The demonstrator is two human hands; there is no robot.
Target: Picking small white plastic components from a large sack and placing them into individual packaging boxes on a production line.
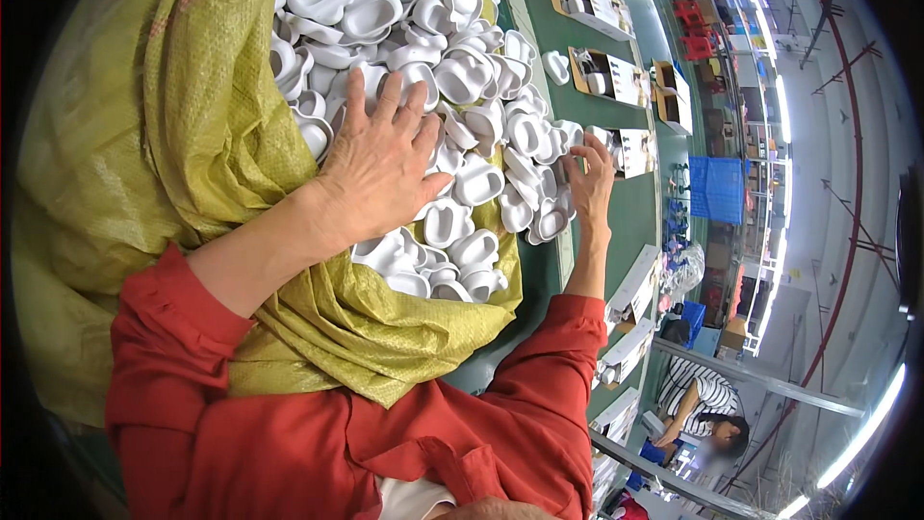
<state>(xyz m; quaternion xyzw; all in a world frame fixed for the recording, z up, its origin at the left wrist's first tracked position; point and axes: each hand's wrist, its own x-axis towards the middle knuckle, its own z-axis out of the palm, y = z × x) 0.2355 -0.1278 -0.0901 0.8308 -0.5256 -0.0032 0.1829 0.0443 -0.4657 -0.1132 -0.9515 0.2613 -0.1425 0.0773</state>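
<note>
Red sleeves and shirt (pixel 279 443) fill the near side, at 6 o'clock. Just beyond, a yellow sack (pixel 221 106) wraps the pile from 6 round to 11 o'clock, its folded lip making a soft, raised edge.

Within it lie the white cups (pixel 476 183), small and handled, heaped at centre and spilling toward 3 o'clock. On the pile's near left, at 8 o'clock, the left hand (pixel 375 169) rests palm down, fingers spread wide, gripping nothing that shows. At 3 o'clock the right hand (pixel 592 178) reaches over the pile's far border, fingers curled and fairly narrow; I cannot tell whether it pinches a cup.

My judgement is that the step in hand is sorting or picking through the cups; the next move would call for a light pinch on one loose cup, lifted without dragging its neighbours.

Further out, a pale strip (pixel 565 265) edges the green table (pixel 626 221). One lone cup (pixel 555 67) sits at 1 o'clock, near an open box (pixel 608 77). Free room runs along the green between pile and boxes, tightest behind the right hand, where another box (pixel 635 152) stands close. Far off at 4 o'clock, a co-worker (pixel 693 390) bends beyond a metal rail (pixel 760 380).
</note>
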